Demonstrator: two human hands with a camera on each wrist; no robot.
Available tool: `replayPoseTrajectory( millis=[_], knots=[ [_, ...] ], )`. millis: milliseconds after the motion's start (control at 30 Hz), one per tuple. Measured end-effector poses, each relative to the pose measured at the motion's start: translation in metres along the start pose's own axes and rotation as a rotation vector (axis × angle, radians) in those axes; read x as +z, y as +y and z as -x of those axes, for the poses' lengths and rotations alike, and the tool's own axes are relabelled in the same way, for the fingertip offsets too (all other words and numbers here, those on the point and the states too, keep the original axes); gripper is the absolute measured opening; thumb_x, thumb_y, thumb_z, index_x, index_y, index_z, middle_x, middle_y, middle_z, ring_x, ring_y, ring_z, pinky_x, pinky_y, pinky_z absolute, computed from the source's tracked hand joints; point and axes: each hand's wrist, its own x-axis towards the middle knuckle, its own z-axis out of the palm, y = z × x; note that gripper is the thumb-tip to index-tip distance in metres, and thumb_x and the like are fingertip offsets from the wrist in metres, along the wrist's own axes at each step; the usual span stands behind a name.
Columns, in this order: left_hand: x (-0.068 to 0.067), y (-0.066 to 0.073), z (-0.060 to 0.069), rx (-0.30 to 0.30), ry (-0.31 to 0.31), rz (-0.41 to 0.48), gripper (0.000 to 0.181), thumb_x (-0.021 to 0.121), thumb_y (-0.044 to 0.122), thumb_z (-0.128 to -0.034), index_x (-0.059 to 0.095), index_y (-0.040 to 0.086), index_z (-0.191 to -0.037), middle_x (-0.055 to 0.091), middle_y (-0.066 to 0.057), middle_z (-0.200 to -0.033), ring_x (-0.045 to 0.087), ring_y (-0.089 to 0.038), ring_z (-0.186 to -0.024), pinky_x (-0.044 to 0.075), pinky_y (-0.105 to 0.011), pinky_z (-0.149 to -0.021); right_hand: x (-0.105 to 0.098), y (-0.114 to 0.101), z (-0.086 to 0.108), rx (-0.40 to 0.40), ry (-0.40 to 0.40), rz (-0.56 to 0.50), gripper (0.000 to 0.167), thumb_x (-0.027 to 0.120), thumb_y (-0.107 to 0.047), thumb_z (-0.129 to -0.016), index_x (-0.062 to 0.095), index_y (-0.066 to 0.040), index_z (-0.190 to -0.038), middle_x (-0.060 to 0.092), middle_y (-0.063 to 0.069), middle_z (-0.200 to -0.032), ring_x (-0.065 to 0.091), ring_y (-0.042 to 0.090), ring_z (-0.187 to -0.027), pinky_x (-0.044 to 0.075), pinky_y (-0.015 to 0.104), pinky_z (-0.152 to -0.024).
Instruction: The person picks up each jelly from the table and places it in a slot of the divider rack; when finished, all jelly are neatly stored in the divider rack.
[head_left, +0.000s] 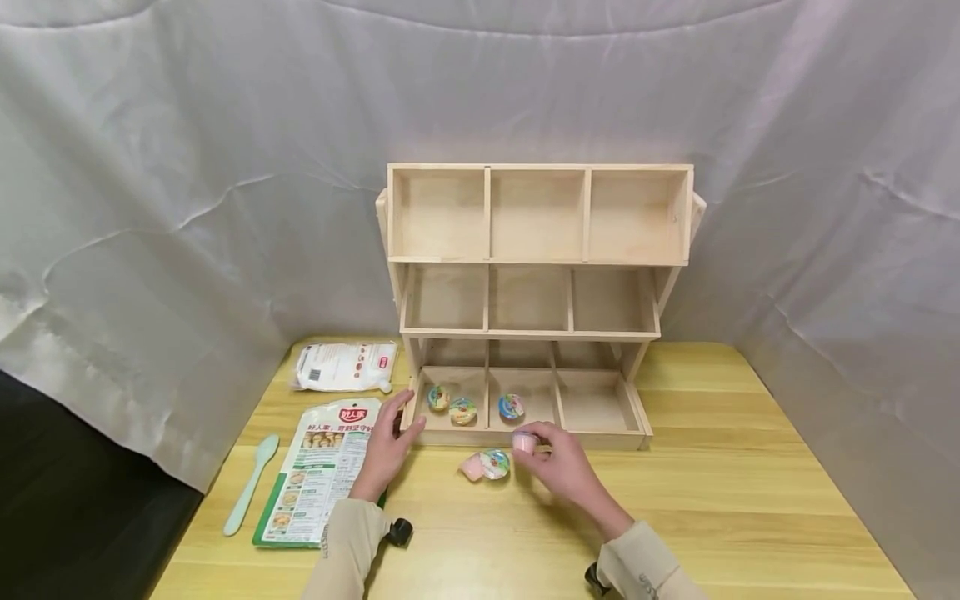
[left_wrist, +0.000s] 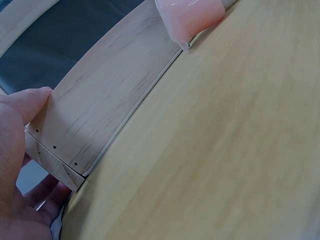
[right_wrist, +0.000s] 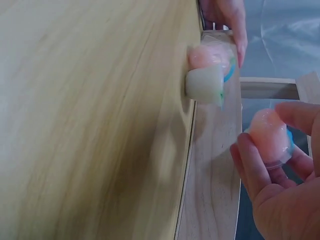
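The right hand [head_left: 562,471], its grip pinched on a pink jelly cup [head_left: 524,442], holds it by the near edge of the rack [head_left: 531,335]. The cup looks light, soft and slippery — best held by its sides. The left hand [head_left: 384,450] clasps the rack's near left corner. The lowest tray [head_left: 611,441] holds two cups [head_left: 462,411] left, one cup [head_left: 512,407] middle; two more cups [head_left: 495,464] lie on the surface [head_left: 750,492].

Beige sleeves [head_left: 351,542] carry small dark lettering [head_left: 326,540], and a small black camera [head_left: 400,532] shows by each cuff.
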Motion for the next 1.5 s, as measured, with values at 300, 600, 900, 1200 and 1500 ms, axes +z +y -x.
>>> replayPoseTrajectory(
  millis=[300,600,900,1200,1500],
  knots=[
    [0.0,0.001,0.0,0.003,0.002,-0.004,0.063,0.067,0.041,-0.1013,0.043,0.022,-0.157,0.033,-0.006,-0.165,0.038,-0.037,-0.149,0.035,-0.057,-0.121,-0.003,-0.002,-0.002,0.021,0.038,-0.087,0.025,0.079,-0.009,-0.089,0.076,-0.011,-0.114,0.072,0.012,-0.115,0.07,0.029,-0.106,0.062,0.032,-0.083],
    [0.0,0.0,-0.001,-0.002,0.006,-0.009,0.063,0.066,0.041,-0.1014,0.042,0.023,-0.157,0.034,-0.006,-0.165,0.04,-0.036,-0.148,0.037,-0.056,-0.12,-0.002,-0.005,-0.004,0.043,-0.001,-0.176,0.03,0.077,-0.007,-0.091,0.073,-0.004,-0.121,0.071,0.015,-0.12,0.068,0.019,-0.1,0.057,0.021,-0.079],
    [0.0,0.001,-0.002,0.038,0.029,-0.014,0.061,0.068,0.03,-0.1016,0.045,0.015,-0.156,0.037,-0.011,-0.163,0.043,-0.037,-0.144,0.037,-0.056,-0.12,-0.006,-0.012,-0.003,0.123,-0.017,-0.278,0.034,0.077,-0.007,-0.092,0.07,-0.002,-0.125,0.067,0.016,-0.125,0.066,0.016,-0.093,0.06,0.027,-0.079],
    [0.001,0.0,-0.001,0.038,0.022,-0.01,0.061,0.067,0.03,-0.1022,0.044,0.015,-0.156,0.036,-0.012,-0.163,0.041,-0.038,-0.146,0.036,-0.057,-0.121,-0.007,-0.014,-0.006,0.078,-0.035,-0.363,0.037,0.075,-0.012,-0.095,0.068,0.008,-0.126,0.07,0.021,-0.118,0.07,0.021,-0.091,0.063,0.035,-0.087],
    [0.001,0.006,0.001,0.029,0.008,0.005,0.061,0.066,0.029,-0.1032,0.042,0.014,-0.158,0.033,-0.013,-0.165,0.036,-0.04,-0.15,0.031,-0.058,-0.124,-0.013,-0.012,-0.01,0.065,-0.002,-0.245,0.04,0.08,-0.014,-0.091,0.07,-0.004,-0.128,0.061,0.014,-0.14,0.062,0.026,-0.114,0.057,0.024,-0.081]
  ],
)
